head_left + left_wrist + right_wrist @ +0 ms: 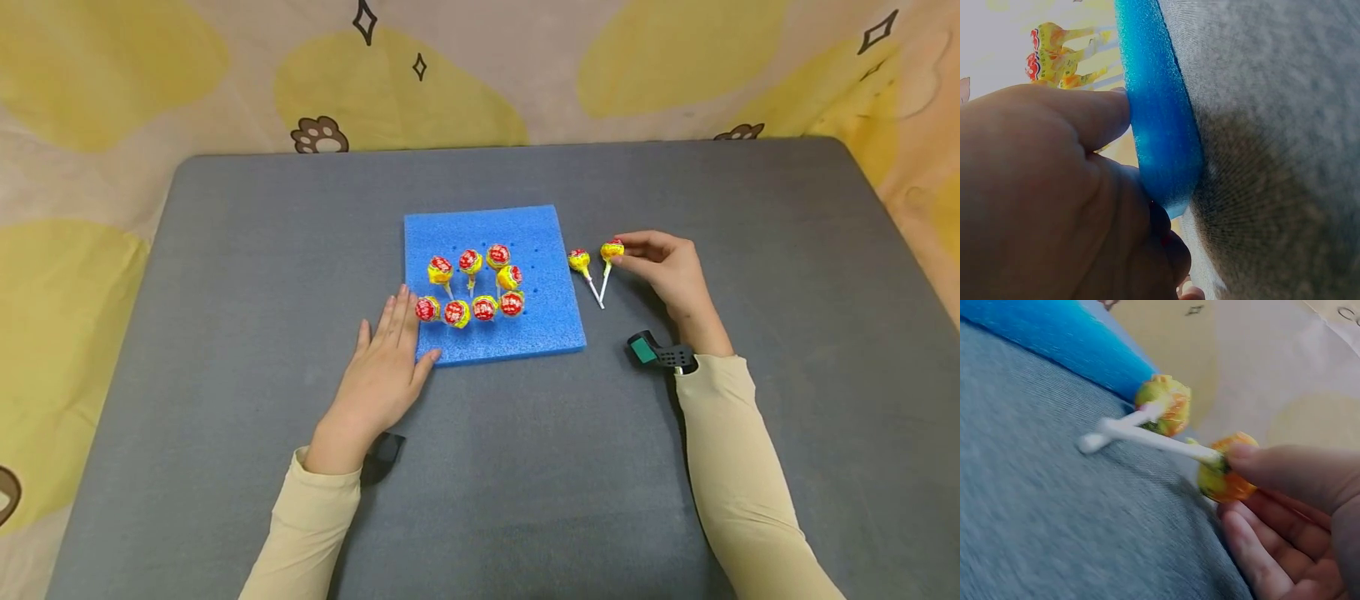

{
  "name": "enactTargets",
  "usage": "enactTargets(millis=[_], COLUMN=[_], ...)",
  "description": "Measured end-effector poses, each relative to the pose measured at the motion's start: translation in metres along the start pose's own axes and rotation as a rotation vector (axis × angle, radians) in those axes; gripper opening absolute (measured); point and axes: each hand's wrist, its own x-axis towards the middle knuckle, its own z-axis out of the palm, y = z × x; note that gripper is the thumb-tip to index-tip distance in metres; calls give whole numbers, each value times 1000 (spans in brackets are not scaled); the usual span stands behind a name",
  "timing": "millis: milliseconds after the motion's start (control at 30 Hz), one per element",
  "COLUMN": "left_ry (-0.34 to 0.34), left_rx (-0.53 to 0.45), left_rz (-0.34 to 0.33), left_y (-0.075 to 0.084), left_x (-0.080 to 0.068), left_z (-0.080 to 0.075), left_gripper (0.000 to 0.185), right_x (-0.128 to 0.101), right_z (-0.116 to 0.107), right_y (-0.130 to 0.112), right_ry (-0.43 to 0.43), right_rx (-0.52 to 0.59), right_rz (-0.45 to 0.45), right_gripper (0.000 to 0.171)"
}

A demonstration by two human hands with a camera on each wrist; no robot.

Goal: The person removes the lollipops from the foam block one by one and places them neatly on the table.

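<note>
Here, right hand (670, 271) pinching the wrapped head of a lollipop (612, 249) with fingertips (1254, 457), stick pointing toward the body, just right of the blue foam board (547, 242) on the grey table (225, 292). Second loose lollipop (579, 260) beside it, sticks crossing at the ends. Left hand (378, 375) flat with relaxed fingers, pressing against the board's near left corner. Eight lollipops standing in the board holes (472, 287).
</note>
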Motion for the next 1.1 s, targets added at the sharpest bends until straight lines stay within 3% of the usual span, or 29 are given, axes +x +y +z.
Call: enactTargets(millis=[167,300,700,833,1100], left_ry=[-3,-2,1,2,7], left_rx=[-2,-1,0,0,-3], left_rz=[2,2,1,0,-3], left_y=[1,1,1,1,0], left_x=[0,-1,-1,-1,1], left_z=[-1,-1,1,1,2], left_gripper=[76,76,77,77,77], right_x=[0,1,1,0,0], right_z=[-4,-2,18,18,11], right_y=[1,1,1,0,-7], right_ry=[-82,-96,125,110,-20], right_rx=[-28,-69,-295,-273,-138], right_rz=[14,9,-19,-18,-54], right_gripper=[35,35,35,32,32])
